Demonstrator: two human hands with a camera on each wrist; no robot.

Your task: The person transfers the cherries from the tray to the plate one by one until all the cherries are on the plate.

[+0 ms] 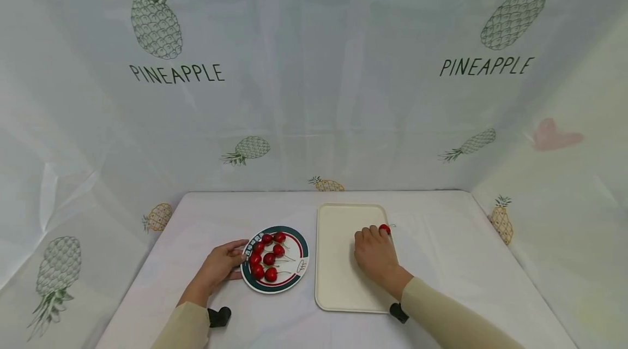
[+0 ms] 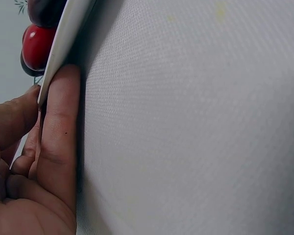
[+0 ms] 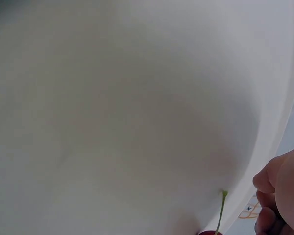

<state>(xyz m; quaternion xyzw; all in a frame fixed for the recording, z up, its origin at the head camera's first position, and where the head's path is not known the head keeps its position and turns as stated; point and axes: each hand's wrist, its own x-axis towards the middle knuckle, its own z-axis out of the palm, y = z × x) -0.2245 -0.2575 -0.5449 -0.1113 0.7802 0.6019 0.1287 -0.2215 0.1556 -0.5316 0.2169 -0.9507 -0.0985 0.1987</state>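
Observation:
My left hand [image 1: 222, 263] pinches the left rim of a round plate [image 1: 303, 279] with a dark green band. In the left wrist view, the thumb [image 2: 17, 116] lies over the rim and a finger [image 2: 61, 127] under it. Several red cherries [image 1: 269, 259] with stems lie on the plate, mostly to its left. My right hand [image 1: 375, 251] reaches over a cream rectangular tray [image 1: 338, 283], its curled fingers holding a red cherry [image 1: 385, 228] near the right rim. In the right wrist view, a green stem [image 3: 221, 210] rises from a red cherry cut off by the lower edge.
The plate stands left of the tray on a white-covered table [image 1: 275, 327], with a narrow gap between them. A white curtain [image 1: 324, 92] printed with pineapples rises behind the table and along both sides.

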